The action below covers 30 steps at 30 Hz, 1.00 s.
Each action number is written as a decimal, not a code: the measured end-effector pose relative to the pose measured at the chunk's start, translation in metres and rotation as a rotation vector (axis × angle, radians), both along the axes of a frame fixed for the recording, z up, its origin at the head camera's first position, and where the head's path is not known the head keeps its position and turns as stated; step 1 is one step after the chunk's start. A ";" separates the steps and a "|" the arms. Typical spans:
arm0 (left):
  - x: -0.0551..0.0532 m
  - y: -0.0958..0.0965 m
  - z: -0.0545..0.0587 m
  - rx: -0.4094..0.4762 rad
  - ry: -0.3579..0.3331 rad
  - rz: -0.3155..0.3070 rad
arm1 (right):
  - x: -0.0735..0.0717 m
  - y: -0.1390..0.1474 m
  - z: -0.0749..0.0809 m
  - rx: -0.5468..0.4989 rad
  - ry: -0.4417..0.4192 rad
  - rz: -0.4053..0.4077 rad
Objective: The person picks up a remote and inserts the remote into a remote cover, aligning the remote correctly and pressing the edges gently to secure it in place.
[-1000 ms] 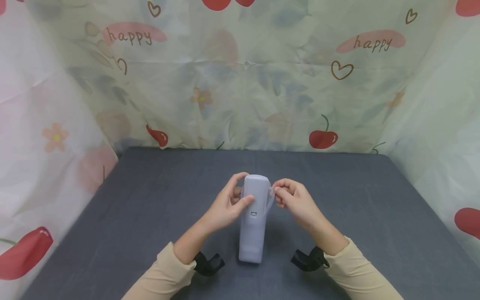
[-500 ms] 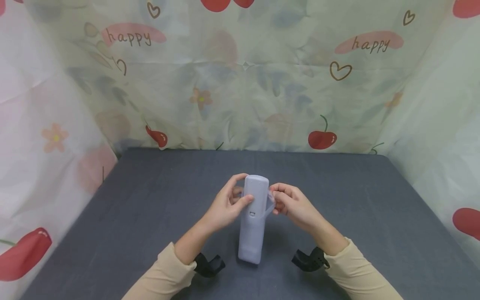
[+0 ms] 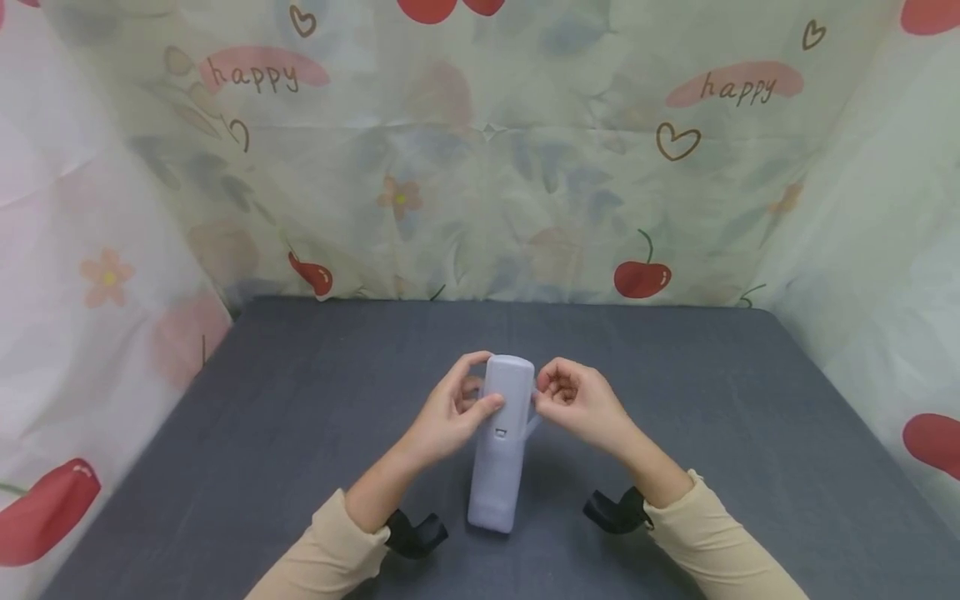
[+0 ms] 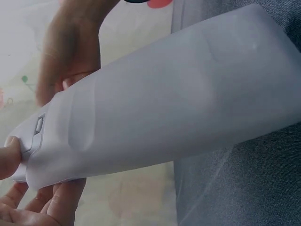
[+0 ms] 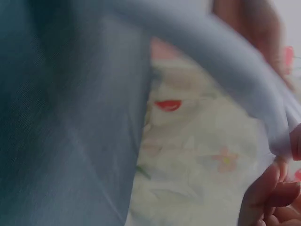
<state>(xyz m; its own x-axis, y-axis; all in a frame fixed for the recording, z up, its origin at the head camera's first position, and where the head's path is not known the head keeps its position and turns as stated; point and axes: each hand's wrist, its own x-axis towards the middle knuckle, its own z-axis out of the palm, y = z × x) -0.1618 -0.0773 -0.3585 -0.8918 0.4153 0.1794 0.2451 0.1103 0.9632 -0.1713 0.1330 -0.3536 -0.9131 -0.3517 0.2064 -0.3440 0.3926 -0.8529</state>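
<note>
A long lavender plastic case (image 3: 497, 483) with a rounded top and a small latch (image 3: 500, 432) on its front stands slightly tilted over the table. My left hand (image 3: 442, 421) grips its upper part, thumb on the front near the latch and fingers behind. In the left wrist view, the smooth lower body of the case (image 4: 150, 108) fills the middle. At the case's upper right side, my right hand (image 3: 583, 402) has its fingers curled and its thumb tip against a thin side handle (image 3: 532, 427). The right hand partly hides that handle.
Dark grey cloth covers the table (image 3: 315, 375). A pale curtain (image 3: 465, 208) printed with cherries and flowers hangs behind and at both sides. A black wrist mount (image 3: 416, 535) sits under the left sleeve, another black mount (image 3: 617, 512) under the right one.
The case has shifted a little left and toward me, its lower end swinging left. My right hand has moved closer to the case's side, its fingers curled more, covering more of the handle.
</note>
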 end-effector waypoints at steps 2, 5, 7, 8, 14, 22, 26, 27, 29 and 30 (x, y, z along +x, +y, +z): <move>0.000 0.000 -0.001 0.005 0.005 0.000 | 0.001 -0.002 -0.002 0.067 0.154 -0.051; -0.001 -0.001 -0.001 0.003 0.007 -0.007 | 0.002 -0.003 -0.004 0.119 0.319 -0.102; 0.000 -0.001 0.000 -0.008 0.000 -0.011 | 0.002 -0.004 -0.006 0.140 0.390 -0.125; 0.000 -0.002 0.000 -0.015 0.000 -0.015 | 0.002 -0.004 -0.006 0.149 0.416 -0.134; 0.001 -0.003 0.002 -0.055 0.005 -0.026 | 0.003 -0.007 -0.006 0.209 0.545 -0.184; 0.002 -0.003 0.003 -0.065 0.029 -0.048 | 0.000 -0.008 -0.002 0.092 0.464 -0.291; 0.003 -0.002 0.003 -0.059 0.024 -0.041 | 0.000 -0.008 0.001 0.046 0.426 -0.322; 0.004 -0.002 0.003 -0.057 0.018 -0.037 | 0.000 -0.008 0.002 0.034 0.419 -0.324; 0.004 -0.001 0.002 -0.051 0.015 -0.038 | 0.000 -0.008 0.004 -0.001 0.403 -0.326; 0.005 0.000 0.003 -0.052 0.014 -0.039 | 0.000 -0.008 0.005 -0.021 0.393 -0.326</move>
<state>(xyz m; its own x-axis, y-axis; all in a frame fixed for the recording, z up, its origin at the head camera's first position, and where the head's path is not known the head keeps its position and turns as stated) -0.1570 -0.0776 -0.3559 -0.8723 0.4588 0.1692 0.2637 0.1500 0.9529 -0.1714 0.1250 -0.3488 -0.8264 -0.0534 0.5606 -0.5031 0.5171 -0.6924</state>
